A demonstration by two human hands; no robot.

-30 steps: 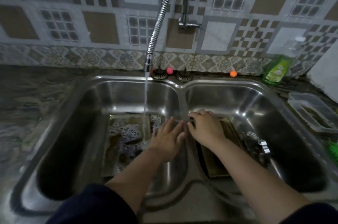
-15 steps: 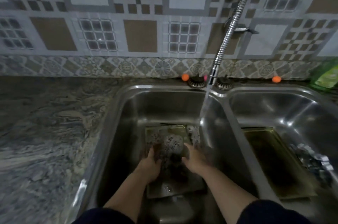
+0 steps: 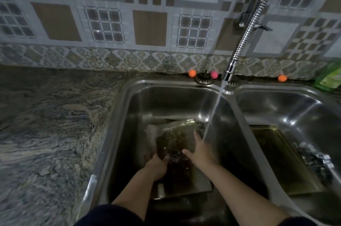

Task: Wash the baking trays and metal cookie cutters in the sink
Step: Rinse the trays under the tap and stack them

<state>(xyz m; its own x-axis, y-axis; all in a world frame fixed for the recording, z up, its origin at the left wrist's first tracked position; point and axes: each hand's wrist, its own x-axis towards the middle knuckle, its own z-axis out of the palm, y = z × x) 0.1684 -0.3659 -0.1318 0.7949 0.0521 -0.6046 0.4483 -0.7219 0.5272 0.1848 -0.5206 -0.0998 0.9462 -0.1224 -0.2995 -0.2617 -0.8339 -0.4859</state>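
A dark baking tray (image 3: 177,137) sits tilted in the left basin of the steel sink (image 3: 118,115), with water splashing over its top. My left hand (image 3: 156,167) grips the tray's near left edge, thumb on top. My right hand (image 3: 202,151) lies on the tray's right side with straight fingers and a spread thumb. The stream from the faucet (image 3: 228,73) falls right beside that hand. A second baking tray (image 3: 273,161) lies flat in the right basin. Metal cookie cutters (image 3: 313,157) are heaped at its right edge.
A marbled stone countertop (image 3: 55,124) spreads to the left of the sink. Behind the sink sit two orange balls (image 3: 192,73) and a pink ball (image 3: 214,74). A green dish soap bottle (image 3: 330,78) stands at the far right. Patterned tiles cover the wall.
Both hands went from the basin divider into the left basin and onto the tray. The tray's foam has washed off, and its far end now stands tilted up. My view shifted left.
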